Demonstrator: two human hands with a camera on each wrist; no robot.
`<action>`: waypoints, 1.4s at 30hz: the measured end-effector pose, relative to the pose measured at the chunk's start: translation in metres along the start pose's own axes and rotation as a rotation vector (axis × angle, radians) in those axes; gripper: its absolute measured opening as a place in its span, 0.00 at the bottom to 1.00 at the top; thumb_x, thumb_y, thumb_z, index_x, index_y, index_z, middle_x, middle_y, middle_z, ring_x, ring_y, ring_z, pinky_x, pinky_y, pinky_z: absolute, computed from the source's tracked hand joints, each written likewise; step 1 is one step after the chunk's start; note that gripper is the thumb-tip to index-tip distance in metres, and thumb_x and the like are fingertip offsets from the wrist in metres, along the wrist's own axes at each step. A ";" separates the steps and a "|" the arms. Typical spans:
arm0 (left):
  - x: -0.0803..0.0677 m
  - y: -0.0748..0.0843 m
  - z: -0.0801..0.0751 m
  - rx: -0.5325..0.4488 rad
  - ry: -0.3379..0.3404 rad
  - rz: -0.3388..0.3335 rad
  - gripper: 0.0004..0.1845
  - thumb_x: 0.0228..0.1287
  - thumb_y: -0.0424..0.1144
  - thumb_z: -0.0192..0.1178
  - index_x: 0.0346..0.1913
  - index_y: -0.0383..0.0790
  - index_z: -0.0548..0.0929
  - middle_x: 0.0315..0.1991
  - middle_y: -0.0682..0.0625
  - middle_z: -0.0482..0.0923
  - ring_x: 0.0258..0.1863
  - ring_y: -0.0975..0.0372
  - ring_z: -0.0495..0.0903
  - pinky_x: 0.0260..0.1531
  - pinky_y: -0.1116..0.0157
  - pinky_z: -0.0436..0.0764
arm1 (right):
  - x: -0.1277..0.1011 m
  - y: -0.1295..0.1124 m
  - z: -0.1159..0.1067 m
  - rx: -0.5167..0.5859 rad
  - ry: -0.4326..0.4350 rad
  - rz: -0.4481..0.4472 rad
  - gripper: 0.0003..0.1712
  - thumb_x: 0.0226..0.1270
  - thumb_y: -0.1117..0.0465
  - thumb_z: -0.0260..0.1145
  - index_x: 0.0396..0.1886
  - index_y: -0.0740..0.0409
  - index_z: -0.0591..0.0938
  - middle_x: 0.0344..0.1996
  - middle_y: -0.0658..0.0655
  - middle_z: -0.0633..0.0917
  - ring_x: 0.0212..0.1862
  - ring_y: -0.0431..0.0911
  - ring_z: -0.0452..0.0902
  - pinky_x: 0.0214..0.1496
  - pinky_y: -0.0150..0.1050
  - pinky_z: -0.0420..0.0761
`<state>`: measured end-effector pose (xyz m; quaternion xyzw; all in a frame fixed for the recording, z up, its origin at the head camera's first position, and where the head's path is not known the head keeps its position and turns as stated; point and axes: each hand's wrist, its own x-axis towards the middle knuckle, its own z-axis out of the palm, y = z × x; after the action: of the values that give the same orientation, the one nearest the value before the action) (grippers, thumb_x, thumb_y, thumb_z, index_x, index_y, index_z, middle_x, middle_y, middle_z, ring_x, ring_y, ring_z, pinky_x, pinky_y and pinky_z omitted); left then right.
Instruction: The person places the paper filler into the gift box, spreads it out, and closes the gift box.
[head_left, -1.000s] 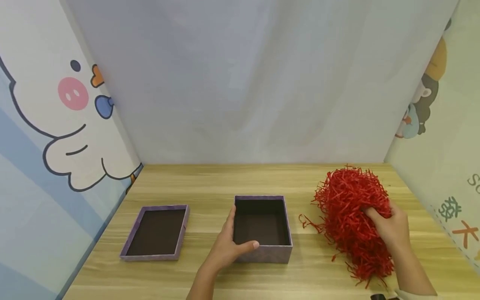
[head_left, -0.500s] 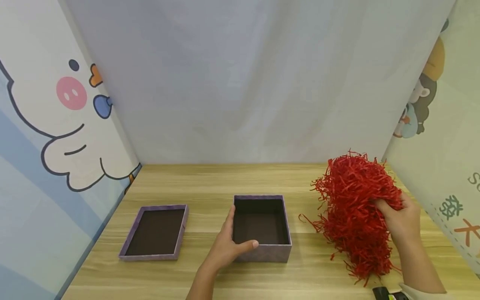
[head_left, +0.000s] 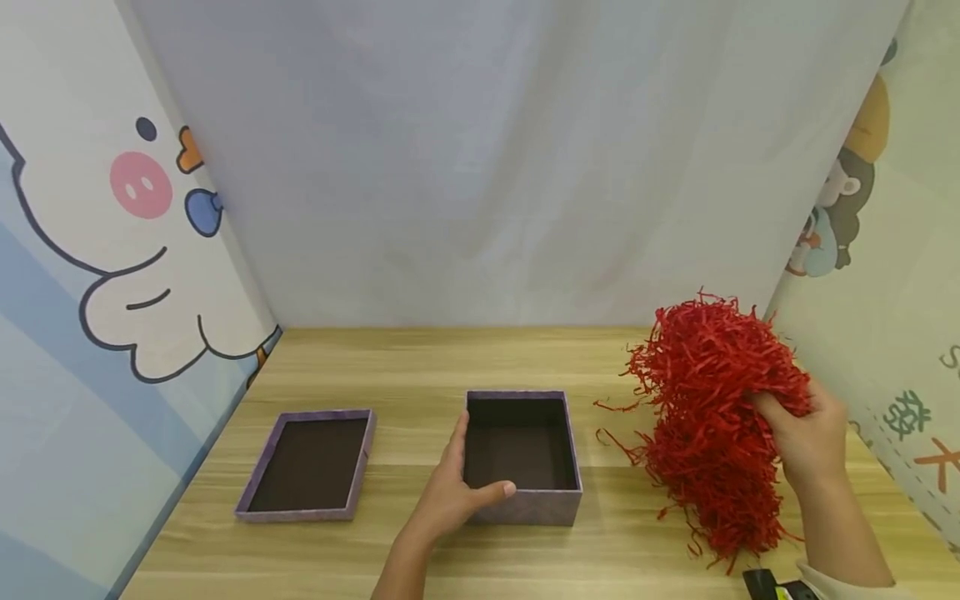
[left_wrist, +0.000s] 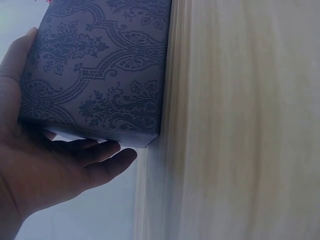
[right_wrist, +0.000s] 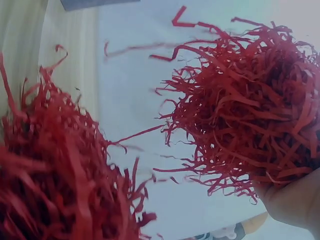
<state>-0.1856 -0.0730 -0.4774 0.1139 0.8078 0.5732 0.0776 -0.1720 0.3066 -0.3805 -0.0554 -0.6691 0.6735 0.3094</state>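
A purple box (head_left: 525, 507) with a dark interior stands uncovered on the table. My left hand (head_left: 448, 500) holds its near left corner, the thumb across the front rim and the fingers along the left side. A damask pattern covers the outside of the box in the left wrist view. On the right, my right hand (head_left: 813, 433) grips a clump of red shredded paper (head_left: 720, 358), its fingers mostly buried in the strands. Below this raised clump lies a pile of the same red shredded paper (right_wrist: 60, 175), with a few strands stretched between the two in the right wrist view.
The shallow purple lid (head_left: 356, 467) lies inside-up to the left of the box. A black object (head_left: 761, 583) sits near the right sleeve. A pale curtain (head_left: 480, 167) closes off the back of the wooden table (head_left: 360, 358), with printed panels at both sides.
My right hand has lifted a clump of red shredded paper up and slightly right, pulling it apart from the pile. My left hand and the box have stayed in place.
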 end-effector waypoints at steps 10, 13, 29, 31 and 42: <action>0.000 -0.001 0.000 -0.024 -0.005 0.020 0.58 0.48 0.50 0.71 0.74 0.56 0.40 0.73 0.43 0.36 0.68 0.40 0.40 0.58 0.35 0.49 | -0.006 -0.006 0.013 0.042 -0.048 -0.021 0.13 0.56 0.76 0.65 0.40 0.60 0.84 0.33 0.48 0.84 0.36 0.37 0.79 0.35 0.24 0.77; 0.000 -0.001 0.000 -0.025 -0.010 0.024 0.57 0.48 0.50 0.71 0.74 0.56 0.41 0.73 0.43 0.37 0.68 0.39 0.40 0.57 0.34 0.49 | -0.006 -0.010 0.017 0.091 -0.053 -0.027 0.14 0.56 0.77 0.64 0.41 0.62 0.84 0.34 0.49 0.84 0.37 0.38 0.79 0.37 0.25 0.77; -0.003 0.003 0.000 -0.038 -0.003 0.006 0.58 0.48 0.49 0.72 0.74 0.56 0.40 0.73 0.44 0.37 0.68 0.41 0.40 0.58 0.36 0.49 | -0.022 -0.014 0.044 0.164 -0.245 -0.074 0.15 0.58 0.79 0.61 0.41 0.61 0.83 0.34 0.51 0.85 0.36 0.39 0.80 0.34 0.29 0.80; -0.002 0.003 0.000 -0.038 -0.002 0.011 0.58 0.48 0.49 0.72 0.74 0.56 0.40 0.73 0.45 0.37 0.69 0.42 0.39 0.59 0.37 0.48 | -0.025 -0.013 0.050 0.173 -0.297 -0.092 0.16 0.58 0.79 0.60 0.43 0.62 0.82 0.35 0.51 0.85 0.36 0.39 0.80 0.35 0.30 0.80; -0.002 0.006 -0.001 -0.025 0.004 0.022 0.58 0.47 0.49 0.72 0.74 0.55 0.42 0.73 0.43 0.40 0.69 0.44 0.41 0.60 0.39 0.49 | -0.038 -0.007 0.081 0.183 -0.431 -0.100 0.17 0.60 0.79 0.59 0.46 0.61 0.81 0.38 0.53 0.84 0.38 0.43 0.81 0.36 0.34 0.81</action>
<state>-0.1831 -0.0729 -0.4717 0.1207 0.7994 0.5842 0.0711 -0.1792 0.2170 -0.3786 0.1511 -0.6579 0.7114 0.1958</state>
